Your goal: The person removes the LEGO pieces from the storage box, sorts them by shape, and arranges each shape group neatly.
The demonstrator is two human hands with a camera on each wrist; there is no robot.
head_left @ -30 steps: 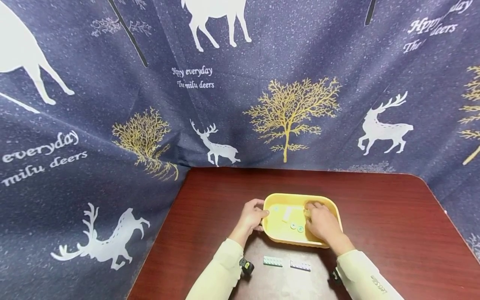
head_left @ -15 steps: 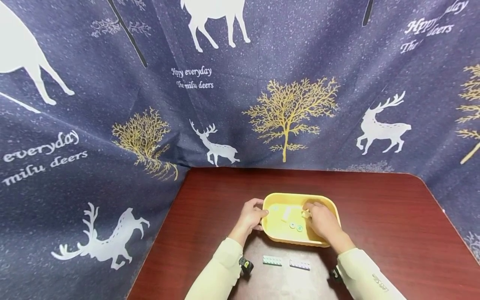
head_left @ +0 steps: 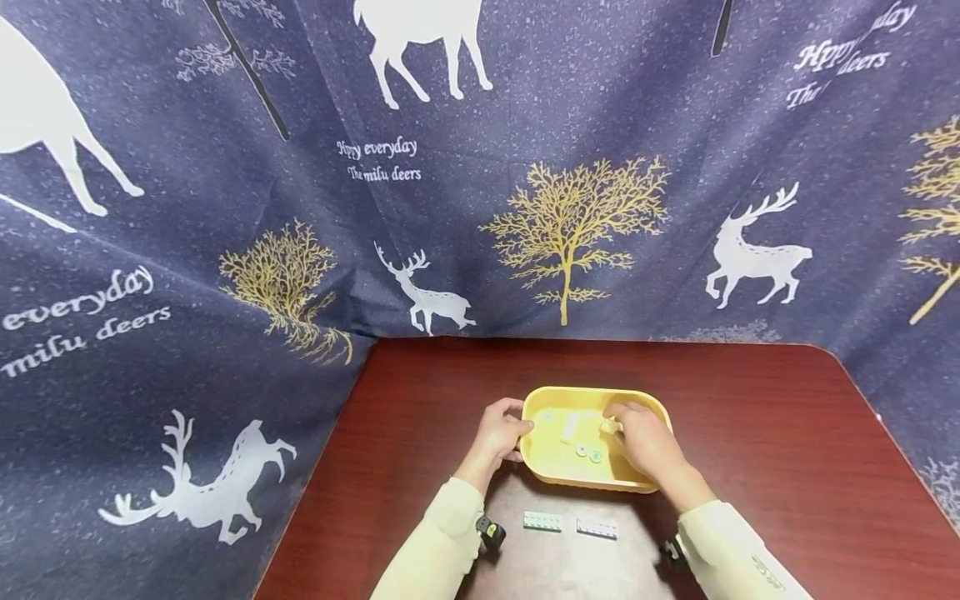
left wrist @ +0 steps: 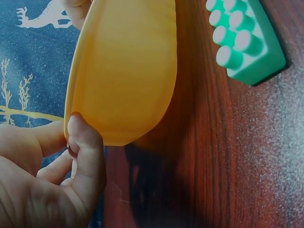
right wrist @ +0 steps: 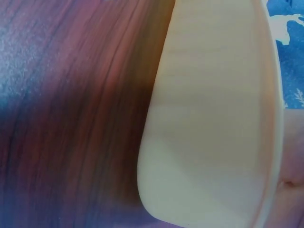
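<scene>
1. Yellow bin (head_left: 551, 454) is sitting on the reddish-brown tabletop (head_left: 420, 392), and our left hand (head_left: 501, 432) is gripping its left end, fingers clamped on the rim.
2. We are holding our right hand (head_left: 641, 437) inside the bin's right half, its fingers pinching a small yellow piece (head_left: 609, 426).
3. Near that hand, a pale oblong piece (head_left: 570, 427) and two round pieces (head_left: 596, 457) are lying in the bin.
4. Closer to us, a green studded brick (head_left: 542, 522) and a pale purple brick (head_left: 597, 529) are lying side by side, apart.
</scene>
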